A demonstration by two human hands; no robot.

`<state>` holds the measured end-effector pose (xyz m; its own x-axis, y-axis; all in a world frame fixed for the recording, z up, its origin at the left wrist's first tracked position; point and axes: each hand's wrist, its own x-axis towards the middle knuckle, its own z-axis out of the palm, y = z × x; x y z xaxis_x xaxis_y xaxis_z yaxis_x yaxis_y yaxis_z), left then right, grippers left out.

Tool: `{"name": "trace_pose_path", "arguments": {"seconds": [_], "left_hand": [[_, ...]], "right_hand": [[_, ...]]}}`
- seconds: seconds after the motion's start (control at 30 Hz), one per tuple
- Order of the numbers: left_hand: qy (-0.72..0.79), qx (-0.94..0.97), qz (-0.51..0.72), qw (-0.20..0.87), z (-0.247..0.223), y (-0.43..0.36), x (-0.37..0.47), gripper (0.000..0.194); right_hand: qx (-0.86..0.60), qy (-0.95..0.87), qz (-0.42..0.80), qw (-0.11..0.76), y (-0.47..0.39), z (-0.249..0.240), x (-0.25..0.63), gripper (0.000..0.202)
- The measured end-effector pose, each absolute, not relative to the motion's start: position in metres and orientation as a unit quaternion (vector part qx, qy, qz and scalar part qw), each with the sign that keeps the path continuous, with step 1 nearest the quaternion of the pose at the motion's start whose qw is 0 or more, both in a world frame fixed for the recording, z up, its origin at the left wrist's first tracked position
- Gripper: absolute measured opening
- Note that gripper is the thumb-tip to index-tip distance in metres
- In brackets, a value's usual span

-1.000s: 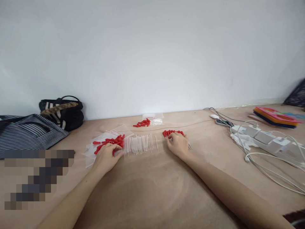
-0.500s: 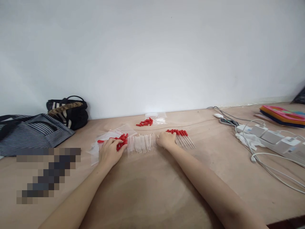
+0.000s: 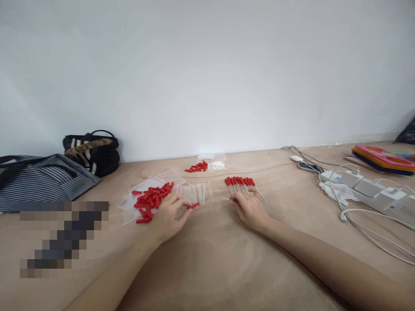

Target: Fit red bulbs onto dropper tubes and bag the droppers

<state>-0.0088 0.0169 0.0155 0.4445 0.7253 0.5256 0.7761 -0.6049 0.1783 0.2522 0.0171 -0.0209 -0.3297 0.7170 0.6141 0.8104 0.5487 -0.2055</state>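
Note:
My left hand pinches a small red rubber cap between thumb and fingertips, in front of a row of clear thin tubes. To its left, a heap of red caps lies on clear plastic bags. My right hand has its fingers closed on a thin clear tube, whose end points left toward the red cap. Just beyond the right hand lies a row of tubes with red caps fitted, partly covered by the fingers.
At the back are a few small red caps and a bag of clear pieces. Striped bag and black bag stand left. On the right are a power strip with chargers, cables, a tissue and stacked colourful sheets.
My left hand has left the red heap and moved right with a cap. The right hand has moved right and nearer, away from the clear tubes, with one tube held.

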Motion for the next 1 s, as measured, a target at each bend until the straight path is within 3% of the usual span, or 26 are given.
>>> {"name": "trace_pose_path", "arguments": {"seconds": [0.23,0.83,1.0], "left_hand": [[-0.443,-0.845,-0.256,-0.153,0.003,-0.006,0.031,0.014],[-0.467,-0.762,-0.337,-0.296,-0.012,-0.003,0.041,0.012],[-0.443,-0.708,-0.389,-0.389,-0.018,-0.004,0.043,0.011]], "right_hand": [[-0.415,-0.851,0.003,0.320,0.000,-0.025,0.252,0.022],[-0.392,-0.852,0.044,0.345,-0.012,-0.023,0.231,0.021],[-0.396,-0.835,0.052,0.377,-0.015,-0.025,0.225,0.019]]}}
